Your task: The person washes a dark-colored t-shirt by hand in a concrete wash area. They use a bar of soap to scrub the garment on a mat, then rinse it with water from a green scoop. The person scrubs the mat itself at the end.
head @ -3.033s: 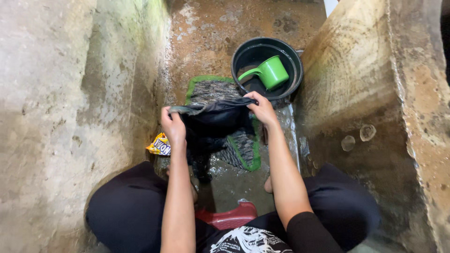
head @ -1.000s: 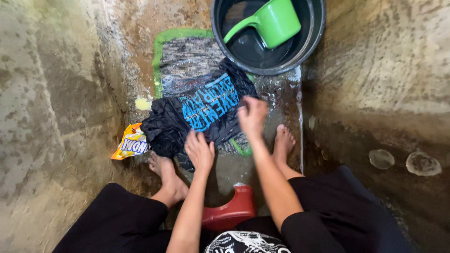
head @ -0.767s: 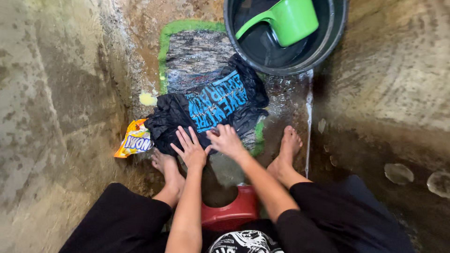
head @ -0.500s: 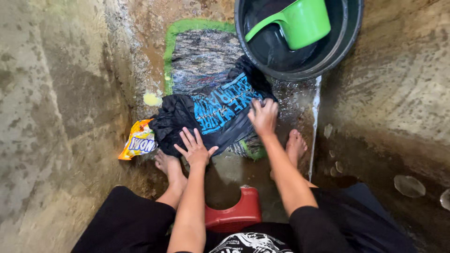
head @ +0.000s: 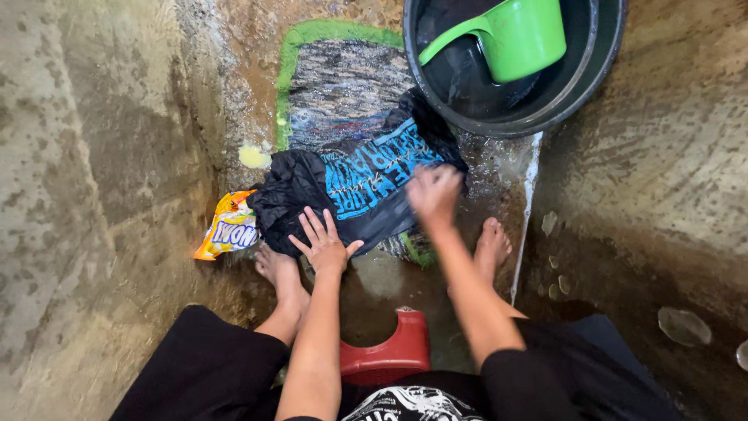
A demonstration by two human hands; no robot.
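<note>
Wet glossy black cloth shirt [head: 351, 187], shiny green plastic dipper [head: 522, 35], rough damp concrete floor [head: 249, 93].

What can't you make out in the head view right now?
- Right hand: motion-blurred, grip unclear.
- Black basin: far rim cut off by the top edge.
- Mat: near part hidden under the black shirt.
- Red stool: mostly hidden by arms.

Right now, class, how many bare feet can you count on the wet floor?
2. One bare foot lies beside the flat left hand, at the black printed shirt's near edge. The other bare foot lies right of the blurred right hand.
</note>
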